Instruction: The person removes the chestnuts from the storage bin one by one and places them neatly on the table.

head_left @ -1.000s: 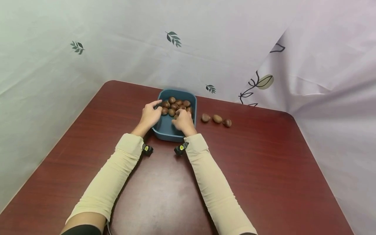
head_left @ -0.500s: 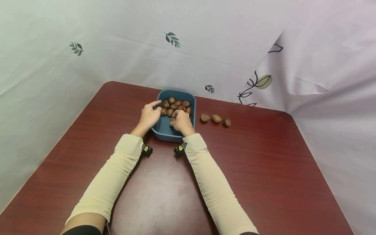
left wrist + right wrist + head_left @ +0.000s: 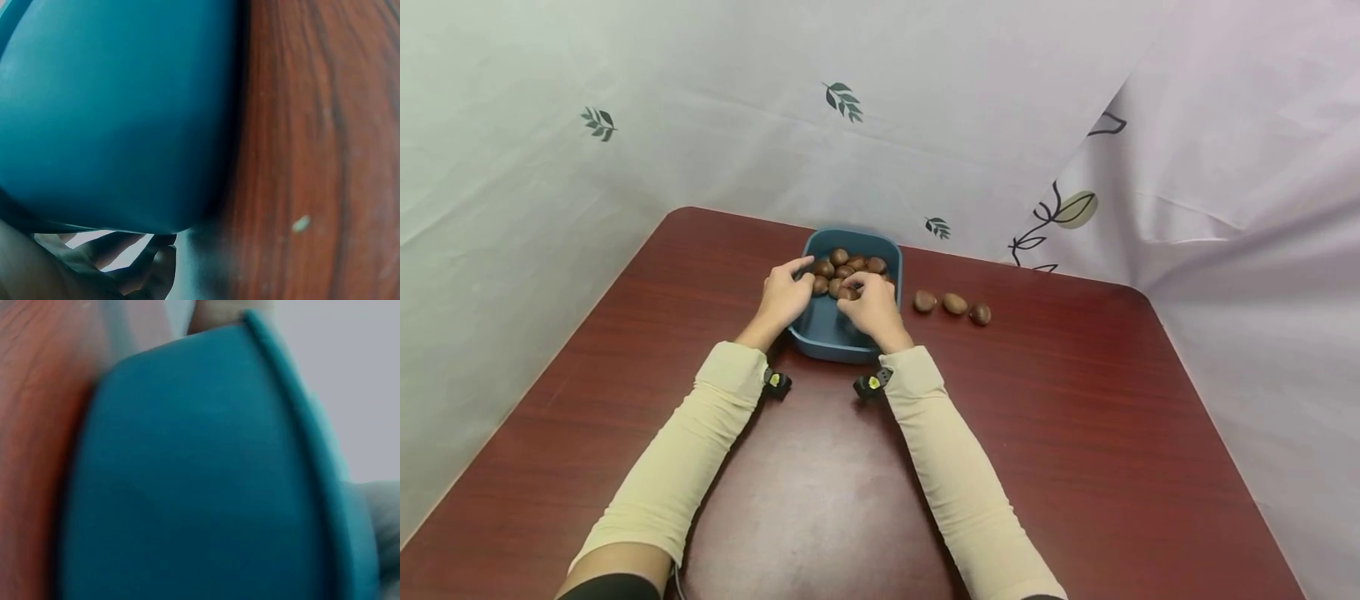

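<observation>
1. My right hand (image 3: 872, 307) is over the inside of the bin (image 3: 833, 352), thumb and forefinger bent close together about one nut (image 3: 847, 293). I seem to have hold of it; how tightly I cannot tell, since my right wrist view is mostly blurred bin wall.

2. My left hand (image 3: 784, 297) holds the bin by its left side, thumb and forefinger reaching over the rim, more fingers hanging down outside the wall.

3. The other nuts (image 3: 838, 257) lie bunched in the far half of the bin. Some are partly behind my right hand, so I cannot count them. The near half of the floor shows bare blue.

4. Three loose nuts (image 3: 955, 304) sit in a row on the surface (image 3: 1075, 400), just beside the bin on my right.

5. I judge the step in hand to be picking up a single nut, with the left hand steadying the bin.

6. The next move, as I judge it, calls for a firm pinch and a lift above the right rim without knocking it; the row looks the likely place to set the nut.
</observation>
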Action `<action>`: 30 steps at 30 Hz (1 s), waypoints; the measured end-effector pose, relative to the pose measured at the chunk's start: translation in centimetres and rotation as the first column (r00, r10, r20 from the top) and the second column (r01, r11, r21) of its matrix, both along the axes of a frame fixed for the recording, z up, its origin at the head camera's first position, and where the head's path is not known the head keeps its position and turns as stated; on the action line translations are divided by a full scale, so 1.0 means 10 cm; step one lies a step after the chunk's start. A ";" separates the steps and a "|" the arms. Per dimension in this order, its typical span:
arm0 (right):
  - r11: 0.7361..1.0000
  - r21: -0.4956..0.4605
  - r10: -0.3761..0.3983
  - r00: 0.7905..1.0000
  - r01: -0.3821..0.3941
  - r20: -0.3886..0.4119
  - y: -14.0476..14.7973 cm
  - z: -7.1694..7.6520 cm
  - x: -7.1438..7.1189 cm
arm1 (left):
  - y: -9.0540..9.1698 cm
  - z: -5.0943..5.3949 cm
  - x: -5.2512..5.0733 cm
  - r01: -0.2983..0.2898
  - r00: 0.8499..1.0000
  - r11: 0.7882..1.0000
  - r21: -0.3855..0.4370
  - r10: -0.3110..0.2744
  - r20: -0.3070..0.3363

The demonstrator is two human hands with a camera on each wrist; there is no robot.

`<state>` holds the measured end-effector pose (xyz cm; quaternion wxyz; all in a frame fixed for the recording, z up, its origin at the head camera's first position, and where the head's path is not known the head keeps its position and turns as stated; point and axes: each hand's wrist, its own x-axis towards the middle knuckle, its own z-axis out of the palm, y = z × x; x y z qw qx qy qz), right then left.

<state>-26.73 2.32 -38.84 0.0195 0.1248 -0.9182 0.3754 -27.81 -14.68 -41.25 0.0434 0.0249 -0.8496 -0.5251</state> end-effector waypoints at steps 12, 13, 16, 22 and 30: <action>0.993 -0.112 -0.055 0.997 0.049 -0.051 0.49 0.36 0.10 | 0.01 0.00 0.01 0.008 1.000 1.000 0.021 -0.008 -0.002; 0.991 -0.121 -0.060 0.997 0.054 -0.047 0.53 0.37 0.11 | 0.01 0.00 0.01 0.011 1.000 1.000 0.024 -0.011 -0.003; 0.987 -0.147 -0.070 0.997 0.064 -0.035 0.65 0.38 0.13 | 0.00 0.00 0.02 0.017 1.000 0.999 0.033 -0.017 -0.004; 0.987 -0.109 -0.125 0.991 0.120 -0.044 0.93 0.38 0.14 | -0.01 -0.01 0.02 0.017 1.000 0.999 0.029 -0.017 -0.001; 0.969 -0.150 -0.203 0.979 0.198 -0.017 1.31 0.31 0.14 | -0.01 0.00 0.03 0.019 1.000 0.999 0.037 -0.019 -0.001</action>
